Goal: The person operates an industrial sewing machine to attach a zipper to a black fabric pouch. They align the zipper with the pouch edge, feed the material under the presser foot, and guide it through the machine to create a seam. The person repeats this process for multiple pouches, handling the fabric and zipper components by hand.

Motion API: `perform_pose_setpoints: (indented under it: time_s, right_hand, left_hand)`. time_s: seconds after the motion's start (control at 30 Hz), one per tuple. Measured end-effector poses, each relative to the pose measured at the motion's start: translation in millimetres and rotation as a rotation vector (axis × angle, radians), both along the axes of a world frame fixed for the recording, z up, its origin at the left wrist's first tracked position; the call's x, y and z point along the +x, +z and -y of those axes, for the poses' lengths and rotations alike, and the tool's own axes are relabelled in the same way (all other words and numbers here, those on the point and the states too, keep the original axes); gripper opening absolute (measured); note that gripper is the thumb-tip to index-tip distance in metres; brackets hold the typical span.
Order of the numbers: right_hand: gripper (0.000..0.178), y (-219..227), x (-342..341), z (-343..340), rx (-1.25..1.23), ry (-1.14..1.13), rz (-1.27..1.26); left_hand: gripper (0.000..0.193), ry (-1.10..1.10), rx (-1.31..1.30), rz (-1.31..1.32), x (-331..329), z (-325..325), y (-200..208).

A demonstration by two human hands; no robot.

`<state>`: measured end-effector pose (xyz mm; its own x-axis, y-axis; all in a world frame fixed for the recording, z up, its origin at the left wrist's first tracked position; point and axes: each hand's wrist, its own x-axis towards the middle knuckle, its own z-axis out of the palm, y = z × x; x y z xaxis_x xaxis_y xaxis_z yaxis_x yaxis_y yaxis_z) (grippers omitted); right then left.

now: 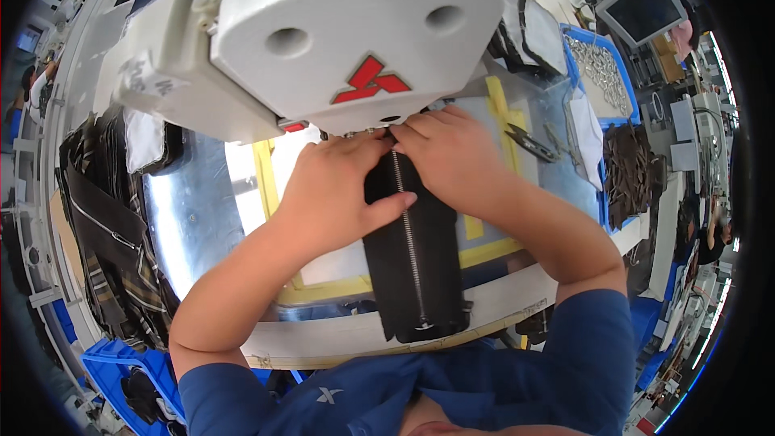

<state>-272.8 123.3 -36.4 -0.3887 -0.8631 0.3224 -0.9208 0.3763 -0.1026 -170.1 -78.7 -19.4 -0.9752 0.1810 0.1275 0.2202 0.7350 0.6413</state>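
Under the white sewing machine head (355, 24) at twelve o'clock, the needle area and the far end of my black cloth piece (440, 262) are hidden, and several of my fingertips are lost in its shadow. The cloth, matte and narrow, runs from the centre toward six o'clock, its silvery toothed zipper (412, 254) down the middle. Yellow tape (494, 252) edges the work surface; loose shiny metal pieces (597, 73) fill a blue bin at two o'clock, and dark cloth with a zipper (105, 222) is heaped at nine. My left hand (341, 182) lies spread on the cloth, thumb out across the zipper; my right hand (452, 153) bends over its far end, whether pinching or only pressing I cannot tell.
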Motion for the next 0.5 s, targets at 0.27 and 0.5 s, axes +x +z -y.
perform_pose_setpoints:
  time_s: [0.27, 0.5]
  right_hand:
    - [0.019, -9, 4, 21, 0.021, 0.006, -0.036]
    - [0.019, 3, 7, 21, 0.084, -0.016, 0.023]
  left_hand:
    - [0.060, 0.073, 0.000, -0.086, 7, 14, -10]
    - [0.063, 0.007, -0.028, -0.036, 3, 20, -5]
